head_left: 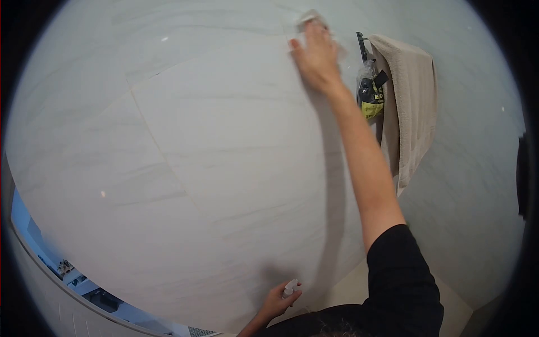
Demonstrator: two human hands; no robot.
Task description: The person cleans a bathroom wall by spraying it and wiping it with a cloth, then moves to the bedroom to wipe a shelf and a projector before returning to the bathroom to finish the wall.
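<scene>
High on the marbled tile wall (241, 129), my right hand (320, 62) presses a white cloth (312, 18) against the surface with its fingers stretched upward. Part of the cloth is hidden under the fingers, and the hand is slightly blurred. Low in the view, my left hand (275, 302) is wrapped round a small spray bottle (290, 287). Its pale nozzle shows above the fingers, while the body is mostly covered by the hand.
Right of my raised arm, a beige towel (412, 95) hangs from a dark hook or rack (361, 46). Beside it hangs a clear bag with black and yellow contents (370, 98). A dark object (522, 177) sits at the right edge. Lower left, a ledge (73, 303) borders a blue-lit area.
</scene>
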